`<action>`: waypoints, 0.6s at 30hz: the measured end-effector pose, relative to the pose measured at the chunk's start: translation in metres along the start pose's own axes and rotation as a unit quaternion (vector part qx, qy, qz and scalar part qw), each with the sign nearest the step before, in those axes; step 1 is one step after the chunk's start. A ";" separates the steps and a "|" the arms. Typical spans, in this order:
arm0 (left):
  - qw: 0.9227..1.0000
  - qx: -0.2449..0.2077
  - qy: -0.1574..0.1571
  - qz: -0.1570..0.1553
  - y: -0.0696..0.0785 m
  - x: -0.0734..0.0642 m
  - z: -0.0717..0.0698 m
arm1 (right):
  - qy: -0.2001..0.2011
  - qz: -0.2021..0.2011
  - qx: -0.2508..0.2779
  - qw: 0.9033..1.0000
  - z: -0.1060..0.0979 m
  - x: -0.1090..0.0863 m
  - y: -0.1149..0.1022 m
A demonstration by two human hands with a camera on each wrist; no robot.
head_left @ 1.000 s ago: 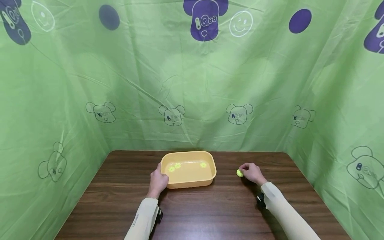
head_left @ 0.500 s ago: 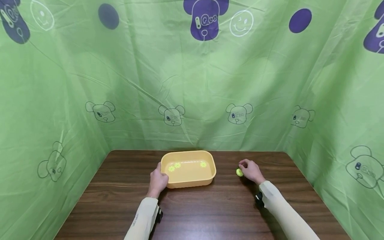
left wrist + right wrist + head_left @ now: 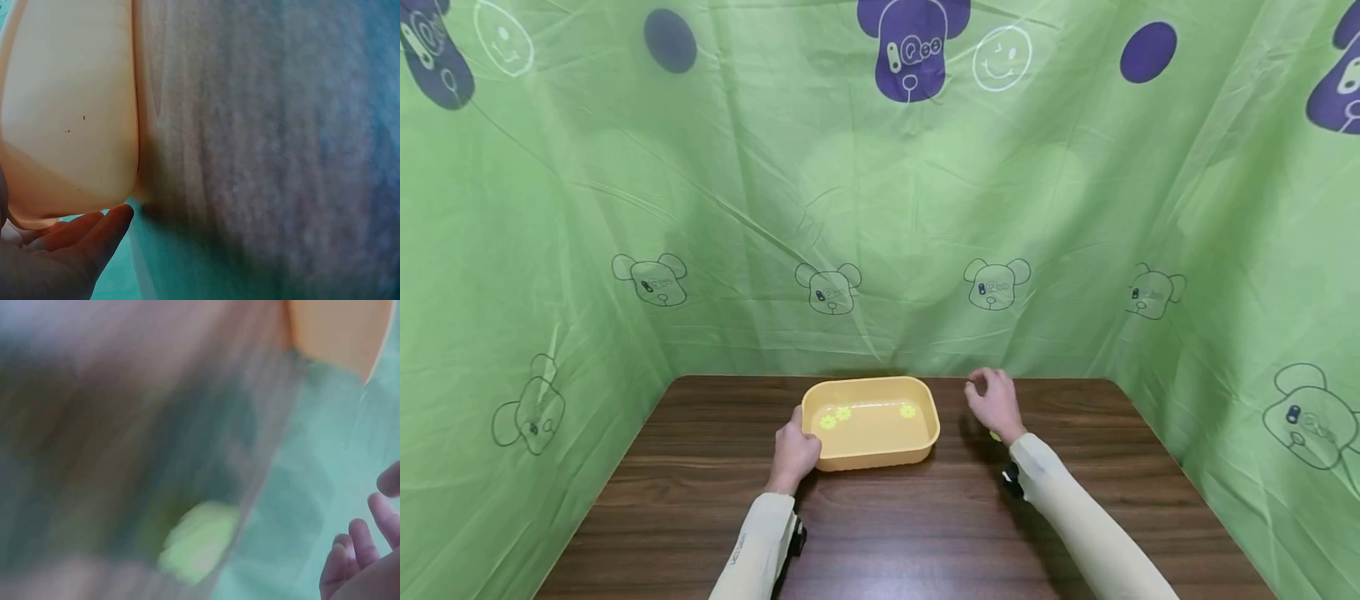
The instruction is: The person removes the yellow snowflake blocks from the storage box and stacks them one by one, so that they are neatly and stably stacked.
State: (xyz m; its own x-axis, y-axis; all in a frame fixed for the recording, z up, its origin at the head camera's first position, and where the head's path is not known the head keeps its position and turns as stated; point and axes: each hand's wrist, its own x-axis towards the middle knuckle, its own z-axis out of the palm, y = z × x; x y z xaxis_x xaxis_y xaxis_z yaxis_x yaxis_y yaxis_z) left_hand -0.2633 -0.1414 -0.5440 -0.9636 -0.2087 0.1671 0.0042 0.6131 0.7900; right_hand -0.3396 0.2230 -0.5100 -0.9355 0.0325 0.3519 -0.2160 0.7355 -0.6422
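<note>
A shallow yellow plastic basin [image 3: 880, 435] stands on the table, with yellow-green flower shapes [image 3: 907, 411] on its inside; I cannot tell whether these are printed or loose. My left hand [image 3: 796, 452] grips the basin's left end, thumb at the rim and fingers against the outer wall, as the left wrist view shows. My right hand [image 3: 996, 406] hovers to the right of the basin, holding nothing, its thumb and fingers apart and loosely bent. A small yellow-green ball [image 3: 200, 542] lies on the table below that hand, mostly hidden behind the wrist in the head view.
The dark wood-grain table [image 3: 880, 533] ends at a green curtain [image 3: 910, 200] printed with bear heads, which closes off the back and both sides. Each forearm wears a pale sleeve and a small black wrist camera [image 3: 1012, 481].
My right hand has let go of the ball, risen and moved left toward the basin. The ball stays on the table. My left hand and the basin have not moved.
</note>
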 end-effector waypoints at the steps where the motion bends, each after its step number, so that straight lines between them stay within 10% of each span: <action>1: 1.000 0.002 0.000 0.000 0.000 0.000 0.000 | -0.005 -0.005 0.009 1.000 0.004 0.002 -0.008; 8: 1.000 0.001 -0.007 -0.008 0.000 -0.001 0.001 | -0.059 -0.025 0.058 0.996 0.039 0.014 -0.067; 18: 1.000 -0.004 0.001 -0.010 0.003 -0.004 0.000 | -0.143 0.123 0.130 0.973 0.116 0.003 -0.134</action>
State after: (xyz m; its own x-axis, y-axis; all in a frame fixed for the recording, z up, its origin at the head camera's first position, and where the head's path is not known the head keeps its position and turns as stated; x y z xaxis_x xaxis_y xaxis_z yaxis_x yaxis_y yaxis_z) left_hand -0.2595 -0.1383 -0.5423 -0.9629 -0.2225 0.1529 -0.0128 0.6034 0.7973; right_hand -0.3461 0.0460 -0.5013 -0.9994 -0.0314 -0.0150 -0.0040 0.5326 -0.8464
